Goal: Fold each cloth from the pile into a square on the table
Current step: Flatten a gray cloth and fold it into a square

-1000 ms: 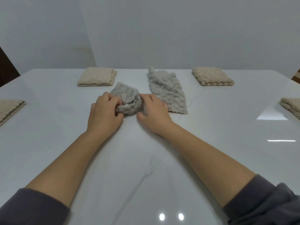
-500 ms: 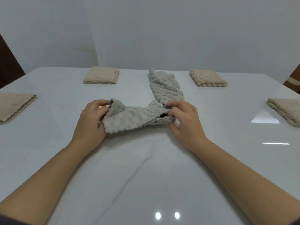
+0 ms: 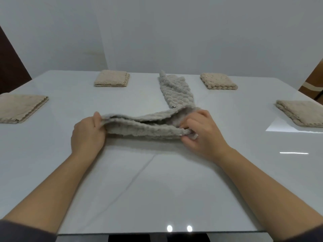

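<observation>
We found the desk (image 3: 157,198), white and glossy, carrying every item. The grey cloth (image 3: 143,127) lay across its middle, stretched from 9 to 3 o'clock as a loose doubled band. Its layers gaped along the far edge. We could not tell whether its underside rested on the surface or hung just above it.

A second grey cloth (image 3: 176,91) lay unfolded toward 12 o'clock, its near tip just beside the band's right end; contact could not be confirmed. Four beige pieces sat folded, all well apart from the work:
- the left square (image 3: 19,109) at 9 o'clock
- the right square (image 3: 300,114) at 3 o'clock
- the far-left square (image 3: 111,78) at 11 o'clock
- the far-right square (image 3: 218,81) at 1 o'clock

The left hand (image 3: 87,135) had its grip clamped on the band's 9 o'clock end, thumb on top. The right hand (image 3: 204,133) had its grip closed round the bunched layers at the 3 o'clock end.

In our judgement the cloth was at the spreading stage, with no square formed yet. We noted three risks:
- The gaping layers could settle out of line and give a crooked fold.
- The bunching inside the right grip hid the corners, so they might be mismatched.
- The second cloth's near tip could be caught and dragged if the band moved toward 12 o'clock.
</observation>
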Tool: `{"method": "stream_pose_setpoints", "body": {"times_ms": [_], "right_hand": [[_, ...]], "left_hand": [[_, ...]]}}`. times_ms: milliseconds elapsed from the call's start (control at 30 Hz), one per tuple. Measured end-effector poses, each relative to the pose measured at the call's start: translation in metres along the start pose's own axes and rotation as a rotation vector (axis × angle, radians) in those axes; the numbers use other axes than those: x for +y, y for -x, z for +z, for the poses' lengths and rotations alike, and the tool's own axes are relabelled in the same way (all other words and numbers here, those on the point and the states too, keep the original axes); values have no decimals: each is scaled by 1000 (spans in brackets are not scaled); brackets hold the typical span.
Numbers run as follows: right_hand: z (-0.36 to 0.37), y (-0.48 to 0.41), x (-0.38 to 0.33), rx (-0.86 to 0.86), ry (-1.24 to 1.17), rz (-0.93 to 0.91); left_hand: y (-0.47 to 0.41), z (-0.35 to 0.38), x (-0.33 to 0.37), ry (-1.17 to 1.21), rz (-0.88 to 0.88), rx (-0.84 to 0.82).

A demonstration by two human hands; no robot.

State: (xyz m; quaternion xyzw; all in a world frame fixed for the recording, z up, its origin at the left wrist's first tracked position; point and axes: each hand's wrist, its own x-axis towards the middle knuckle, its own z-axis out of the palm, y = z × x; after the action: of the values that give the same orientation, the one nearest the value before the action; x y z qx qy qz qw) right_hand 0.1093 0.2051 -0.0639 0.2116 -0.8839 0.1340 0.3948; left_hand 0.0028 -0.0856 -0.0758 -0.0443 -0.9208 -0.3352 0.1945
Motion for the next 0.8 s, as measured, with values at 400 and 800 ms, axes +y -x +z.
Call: {"method": "stream_pose_setpoints", "body": {"times_ms": [400,800], "right_hand": [[-9,-6,-3,-541,-145,266],[-2,-10,0,-586,187,471]], "left_hand": [[4,-3,5,289,245,-34],[7,-2,14,-103,331,-401]]}}
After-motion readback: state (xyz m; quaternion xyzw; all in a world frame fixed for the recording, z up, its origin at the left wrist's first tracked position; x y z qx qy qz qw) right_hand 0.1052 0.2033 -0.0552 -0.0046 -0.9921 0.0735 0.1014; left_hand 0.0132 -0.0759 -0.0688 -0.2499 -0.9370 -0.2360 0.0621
